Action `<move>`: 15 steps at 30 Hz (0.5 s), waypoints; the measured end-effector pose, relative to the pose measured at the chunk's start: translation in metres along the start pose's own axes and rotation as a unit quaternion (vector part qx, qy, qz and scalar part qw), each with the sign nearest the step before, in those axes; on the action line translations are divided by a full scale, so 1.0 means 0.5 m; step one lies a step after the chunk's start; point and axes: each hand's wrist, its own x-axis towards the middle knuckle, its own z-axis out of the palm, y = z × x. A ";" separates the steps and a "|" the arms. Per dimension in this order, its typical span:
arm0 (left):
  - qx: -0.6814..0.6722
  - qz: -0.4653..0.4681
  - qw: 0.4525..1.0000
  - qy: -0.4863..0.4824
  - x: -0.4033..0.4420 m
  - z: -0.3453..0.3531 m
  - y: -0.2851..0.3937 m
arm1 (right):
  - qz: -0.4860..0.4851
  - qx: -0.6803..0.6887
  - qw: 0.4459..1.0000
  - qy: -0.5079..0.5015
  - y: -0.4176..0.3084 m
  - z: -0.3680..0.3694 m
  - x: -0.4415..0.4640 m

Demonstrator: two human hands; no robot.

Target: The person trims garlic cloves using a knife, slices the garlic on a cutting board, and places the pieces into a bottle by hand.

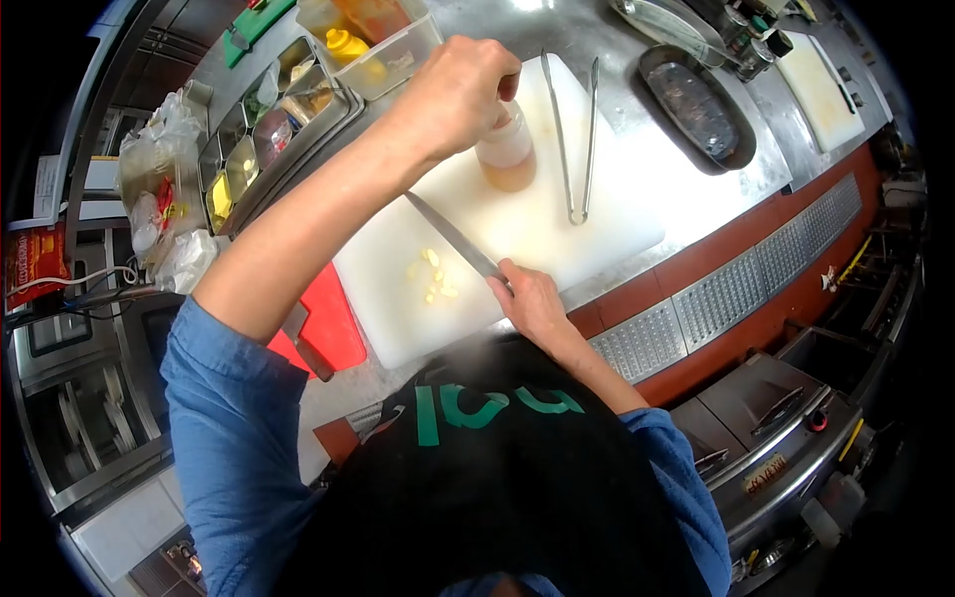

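Observation:
My left hand (463, 95) reaches across to the top of a translucent plastic container (507, 164) with amber contents. Its fingers are closed at the container's rim, and part of the grip is hidden. In my right hand (535, 303) is the handle of a kitchen knife (453, 234), whose blade lies low over the white cutting board (388, 318) and points away to the left. Small pale-yellow cut pieces (438, 279) lie on the board beside the blade. Metal tongs (574, 149) rest on the board right of the container.
At the left are a metal rack of ingredient compartments (244, 149) and a clear bin (398, 65) with a yellow bottle (345, 46). A second knife (310, 343) lies on a red board (338, 318). A dark oval dish (696, 104) sits on the steel counter (617, 119).

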 end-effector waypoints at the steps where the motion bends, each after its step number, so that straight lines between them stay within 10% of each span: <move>1: -0.013 -0.011 1.000 -0.001 0.000 -0.001 0.000 | 0.000 0.000 1.000 -0.001 0.001 0.001 0.000; 15: -0.091 -0.059 0.994 0.026 -0.011 -0.002 0.003 | 0.000 0.005 1.000 -0.002 0.001 -0.003 0.001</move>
